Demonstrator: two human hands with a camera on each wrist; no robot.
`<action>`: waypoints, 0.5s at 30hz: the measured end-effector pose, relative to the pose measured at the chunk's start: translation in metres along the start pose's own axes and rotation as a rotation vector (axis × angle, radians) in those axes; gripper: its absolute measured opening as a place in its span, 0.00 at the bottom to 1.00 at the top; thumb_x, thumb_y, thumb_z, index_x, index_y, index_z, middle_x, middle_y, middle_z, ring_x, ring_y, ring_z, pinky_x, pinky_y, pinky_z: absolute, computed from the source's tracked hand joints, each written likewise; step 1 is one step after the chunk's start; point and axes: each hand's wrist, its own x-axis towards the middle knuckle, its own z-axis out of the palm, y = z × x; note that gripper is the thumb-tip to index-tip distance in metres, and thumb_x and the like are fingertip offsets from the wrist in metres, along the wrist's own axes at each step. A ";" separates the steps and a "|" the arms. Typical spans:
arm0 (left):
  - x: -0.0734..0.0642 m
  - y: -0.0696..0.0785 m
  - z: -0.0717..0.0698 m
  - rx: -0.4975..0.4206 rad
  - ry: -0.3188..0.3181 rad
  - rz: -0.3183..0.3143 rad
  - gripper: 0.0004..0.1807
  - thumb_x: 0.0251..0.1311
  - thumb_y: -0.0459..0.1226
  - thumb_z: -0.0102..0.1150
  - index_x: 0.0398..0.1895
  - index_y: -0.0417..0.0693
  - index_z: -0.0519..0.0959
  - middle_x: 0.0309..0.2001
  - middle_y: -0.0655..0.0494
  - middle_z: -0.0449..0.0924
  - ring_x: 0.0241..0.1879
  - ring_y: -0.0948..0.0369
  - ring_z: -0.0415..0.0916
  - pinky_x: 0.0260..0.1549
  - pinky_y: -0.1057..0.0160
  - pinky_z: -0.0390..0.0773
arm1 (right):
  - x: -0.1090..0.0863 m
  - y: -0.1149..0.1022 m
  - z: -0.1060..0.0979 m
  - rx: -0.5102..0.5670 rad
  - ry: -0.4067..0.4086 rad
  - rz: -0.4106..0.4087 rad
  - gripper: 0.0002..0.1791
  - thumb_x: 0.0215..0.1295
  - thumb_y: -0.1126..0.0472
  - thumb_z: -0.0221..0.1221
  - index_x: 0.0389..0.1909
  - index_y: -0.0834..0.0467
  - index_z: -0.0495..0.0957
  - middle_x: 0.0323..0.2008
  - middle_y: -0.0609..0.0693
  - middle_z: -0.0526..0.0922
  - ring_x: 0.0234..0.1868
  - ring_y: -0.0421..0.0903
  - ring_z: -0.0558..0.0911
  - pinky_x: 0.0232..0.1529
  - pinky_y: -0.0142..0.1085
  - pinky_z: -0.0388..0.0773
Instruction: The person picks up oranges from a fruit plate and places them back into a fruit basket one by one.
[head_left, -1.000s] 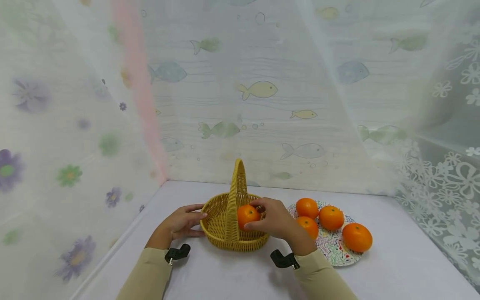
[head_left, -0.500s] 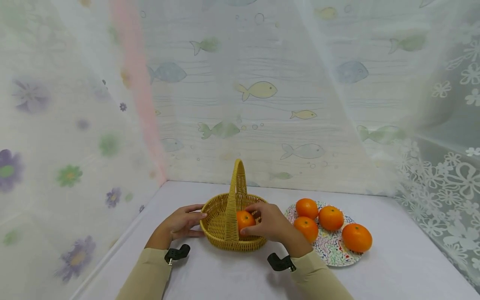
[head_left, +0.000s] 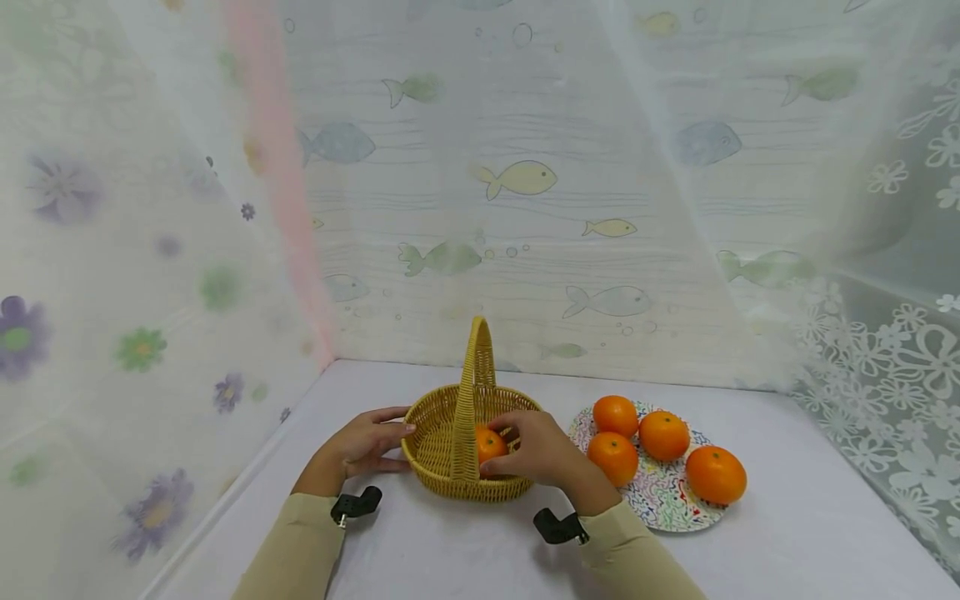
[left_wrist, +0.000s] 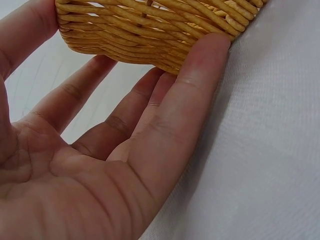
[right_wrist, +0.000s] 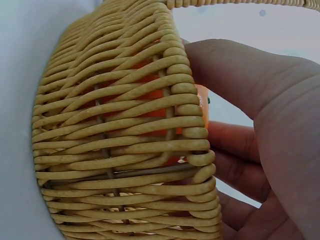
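A yellow wicker basket (head_left: 431, 461) with a tall arched handle stands on the white cloth. My left hand (head_left: 367, 443) touches its left side with fingers spread and mostly straight; in the left wrist view, the fingertips meet the woven wall (left_wrist: 135, 30). Inside the right half of the basket, my right hand (head_left: 542, 450) grips a mandarin orange (head_left: 491, 446) between thumb and fingers, low behind the near rim. From the right wrist, the weave (right_wrist: 125, 120) covers most of the fruit, and a sliver of the mandarin orange (right_wrist: 202, 102) shows past the rim.
To the right, a round plate (head_left: 667, 504) with a colourful squiggle pattern bears several more mandarin oranges (head_left: 663, 436). Thin curtains with fish and flower prints hang behind and at both sides of the table (head_left: 450, 554). A dark camera mount is strapped to each wrist.
My right hand has moved slightly left and down, lowering the mandarin orange deeper into the basket. The left hand and the basket stay in place.
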 end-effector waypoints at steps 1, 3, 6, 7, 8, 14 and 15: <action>0.000 0.000 0.000 0.002 -0.003 0.000 0.37 0.68 0.39 0.66 0.78 0.44 0.64 0.70 0.43 0.74 0.61 0.51 0.81 0.51 0.37 0.84 | 0.000 0.000 0.000 -0.003 -0.002 -0.004 0.35 0.49 0.42 0.80 0.57 0.54 0.84 0.50 0.44 0.87 0.49 0.44 0.84 0.46 0.38 0.86; 0.000 0.000 0.000 0.002 -0.003 -0.001 0.37 0.68 0.39 0.66 0.78 0.44 0.64 0.70 0.43 0.74 0.61 0.51 0.81 0.51 0.37 0.84 | 0.000 0.002 0.002 -0.009 -0.004 -0.013 0.35 0.49 0.42 0.80 0.57 0.53 0.84 0.49 0.44 0.87 0.48 0.43 0.85 0.44 0.37 0.86; 0.000 0.000 0.000 0.003 -0.012 0.002 0.38 0.69 0.40 0.65 0.78 0.44 0.63 0.70 0.42 0.74 0.61 0.51 0.81 0.52 0.37 0.84 | 0.001 0.004 0.003 -0.019 -0.008 -0.018 0.34 0.49 0.41 0.79 0.56 0.50 0.85 0.49 0.42 0.87 0.47 0.42 0.85 0.43 0.35 0.85; 0.000 0.000 0.000 0.000 -0.011 0.000 0.38 0.69 0.40 0.66 0.78 0.44 0.63 0.70 0.42 0.74 0.61 0.51 0.81 0.52 0.37 0.84 | 0.001 0.004 0.004 -0.018 -0.010 -0.017 0.33 0.49 0.41 0.79 0.56 0.50 0.85 0.49 0.41 0.87 0.47 0.42 0.85 0.43 0.34 0.85; 0.000 0.000 0.000 -0.001 -0.012 0.002 0.38 0.69 0.40 0.66 0.78 0.44 0.62 0.70 0.42 0.74 0.61 0.52 0.81 0.52 0.37 0.84 | 0.001 0.005 0.004 -0.017 -0.011 -0.017 0.33 0.49 0.41 0.79 0.56 0.50 0.85 0.49 0.41 0.87 0.47 0.42 0.85 0.43 0.34 0.85; 0.000 0.000 0.001 -0.004 0.000 -0.005 0.37 0.69 0.40 0.66 0.78 0.45 0.64 0.68 0.44 0.76 0.60 0.52 0.81 0.51 0.38 0.84 | 0.001 0.005 0.004 -0.021 -0.014 -0.018 0.34 0.50 0.41 0.79 0.57 0.51 0.84 0.49 0.42 0.87 0.48 0.43 0.84 0.44 0.34 0.85; -0.001 0.000 0.001 -0.007 0.003 -0.007 0.37 0.68 0.40 0.66 0.78 0.45 0.64 0.68 0.45 0.76 0.59 0.52 0.81 0.51 0.38 0.84 | 0.001 0.005 0.004 -0.021 -0.014 -0.019 0.34 0.50 0.41 0.79 0.57 0.52 0.84 0.50 0.43 0.86 0.48 0.43 0.84 0.44 0.35 0.85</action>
